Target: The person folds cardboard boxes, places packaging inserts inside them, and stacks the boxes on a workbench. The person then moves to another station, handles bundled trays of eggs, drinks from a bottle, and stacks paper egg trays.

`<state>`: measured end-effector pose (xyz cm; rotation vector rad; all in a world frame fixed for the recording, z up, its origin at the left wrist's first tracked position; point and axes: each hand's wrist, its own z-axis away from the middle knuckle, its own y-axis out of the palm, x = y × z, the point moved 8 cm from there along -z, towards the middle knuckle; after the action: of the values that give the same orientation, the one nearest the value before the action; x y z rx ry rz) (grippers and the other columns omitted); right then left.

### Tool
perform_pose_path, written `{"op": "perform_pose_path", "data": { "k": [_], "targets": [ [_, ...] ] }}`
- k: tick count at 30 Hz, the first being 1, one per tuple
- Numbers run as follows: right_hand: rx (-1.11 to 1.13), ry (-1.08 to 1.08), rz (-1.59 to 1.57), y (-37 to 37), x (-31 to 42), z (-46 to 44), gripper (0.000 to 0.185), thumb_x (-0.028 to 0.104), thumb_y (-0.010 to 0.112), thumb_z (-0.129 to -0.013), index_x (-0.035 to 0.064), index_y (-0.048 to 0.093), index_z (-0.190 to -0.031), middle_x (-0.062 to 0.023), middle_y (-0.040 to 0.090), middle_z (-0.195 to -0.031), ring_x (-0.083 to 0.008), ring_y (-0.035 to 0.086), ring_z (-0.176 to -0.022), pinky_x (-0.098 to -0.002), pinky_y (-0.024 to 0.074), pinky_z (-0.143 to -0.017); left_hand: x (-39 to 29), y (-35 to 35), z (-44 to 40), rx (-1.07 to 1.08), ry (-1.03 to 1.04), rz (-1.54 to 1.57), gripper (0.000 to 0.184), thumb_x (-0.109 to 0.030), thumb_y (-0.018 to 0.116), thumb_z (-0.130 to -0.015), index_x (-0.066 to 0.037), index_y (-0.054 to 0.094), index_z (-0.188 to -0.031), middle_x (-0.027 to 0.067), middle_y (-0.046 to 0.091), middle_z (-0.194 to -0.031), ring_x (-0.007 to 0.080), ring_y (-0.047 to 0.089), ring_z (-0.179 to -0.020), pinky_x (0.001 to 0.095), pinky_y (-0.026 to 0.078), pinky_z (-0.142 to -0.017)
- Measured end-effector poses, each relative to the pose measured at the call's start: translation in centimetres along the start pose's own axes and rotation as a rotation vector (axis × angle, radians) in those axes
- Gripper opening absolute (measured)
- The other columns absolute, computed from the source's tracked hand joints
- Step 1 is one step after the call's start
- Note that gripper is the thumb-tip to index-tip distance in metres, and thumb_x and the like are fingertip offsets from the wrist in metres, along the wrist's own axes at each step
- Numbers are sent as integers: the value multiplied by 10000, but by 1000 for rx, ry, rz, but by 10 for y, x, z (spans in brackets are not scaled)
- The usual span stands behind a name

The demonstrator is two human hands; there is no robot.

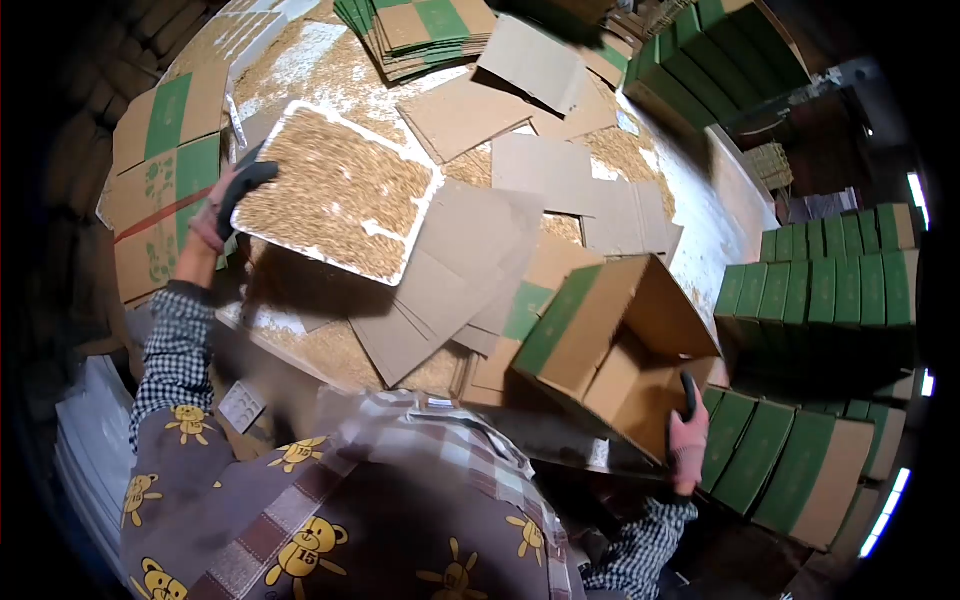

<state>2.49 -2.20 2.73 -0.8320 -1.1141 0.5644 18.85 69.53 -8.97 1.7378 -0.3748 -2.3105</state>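
White walls edge the shallow tray that our left hand grips by its left side, dark glove fingers bent over the rim. It is held above the counter, full of small tan pieces too blurred for us to identify, with dark shadow below its near edge.

Our right hand, in a pink and black glove, is at the open end of a brown and green box, touching its edge; we cannot tell how tightly the fingers close there. The box sits tilted at the counter's near side, its opening turned toward that hand.

Between the two lie overlapping cardboard sheets. Beyond them we see a stack of flattened cartons; left of the tray, green-banded cartons crossed by a red strip. Rows of green boxes stand at the right.
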Motion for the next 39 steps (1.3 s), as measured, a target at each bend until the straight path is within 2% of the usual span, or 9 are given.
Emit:
{"op": "perform_pose_path", "data": {
  "k": [3,8,12,14,16,23,32,37,39],
  "targets": [
    [-3,-38,211,28,13,-8,661,2,515,-742,124,415,-1383,-220,476,-1334,-365,503,-1184,-380,401,-1012,-22,53,46,-98,-72,53,331,-208,522,-934,-25,555,-1208,119,627,-1121,222,621,-1024,344,517,-902],
    [12,-141,323,41,34,-21,681,123,586,-798,120,321,-1425,-250,421,-1361,-399,497,-1182,-406,430,-986,-65,273,117,304,909,-873,602,-10,726,-760,-45,452,-1295,121,500,-1284,228,519,-1175,359,451,-988],
    [710,-577,-1784,35,24,13,496,305,365,-1009,35,290,-1418,-159,407,-1413,-301,431,-1264,-413,401,-1037,5,402,97,571,563,-278,520,-20,695,-800,-40,481,-1273,114,524,-1253,201,526,-1159,340,442,-989],
    [153,18,-1340,51,-86,-29,496,303,351,-1012,31,281,-1421,-153,393,-1423,-286,416,-1275,-411,401,-1036,66,424,56,626,137,203,429,-66,650,-851,-41,497,-1250,110,529,-1255,213,529,-1164,343,438,-994],
    [252,-308,-536,61,-131,-57,599,139,580,-885,2,321,-1407,-135,504,-1321,-257,503,-1180,-344,423,-985,24,438,76,568,829,-535,288,-119,576,-914,-42,560,-1191,104,584,-1167,187,576,-1093,320,453,-977],
    [231,-261,-622,11,-14,-17,760,91,698,-800,18,286,-1433,-116,538,-1284,-184,528,-1137,-302,433,-957,66,417,27,631,40,-351,577,-248,674,-837,-65,459,-1340,21,580,-1065,118,559,-906,217,468,-778],
    [110,-371,-506,10,9,-33,662,27,597,-775,-25,364,-1392,-173,502,-1328,-234,479,-1228,-309,376,-1020,40,428,63,440,143,-1364,640,-358,649,-830,-29,444,-1340,178,650,-1013,133,606,-880,278,485,-773],
    [215,-256,-198,27,-2,-40,591,80,616,-739,12,491,-1313,-227,525,-1282,-310,481,-1220,-353,381,-1024,-13,309,71,-141,540,-736,266,-199,645,-860,-42,661,-1075,116,689,-943,149,640,-831,281,511,-770],
    [162,-274,-64,31,13,-37,576,136,672,-752,20,510,-1292,-249,525,-1266,-336,492,-1203,-371,395,-1012,80,243,39,-224,159,-1292,737,-531,637,-794,-82,447,-1346,288,418,-1348,358,492,-1194,413,428,-971]
  ]
}}
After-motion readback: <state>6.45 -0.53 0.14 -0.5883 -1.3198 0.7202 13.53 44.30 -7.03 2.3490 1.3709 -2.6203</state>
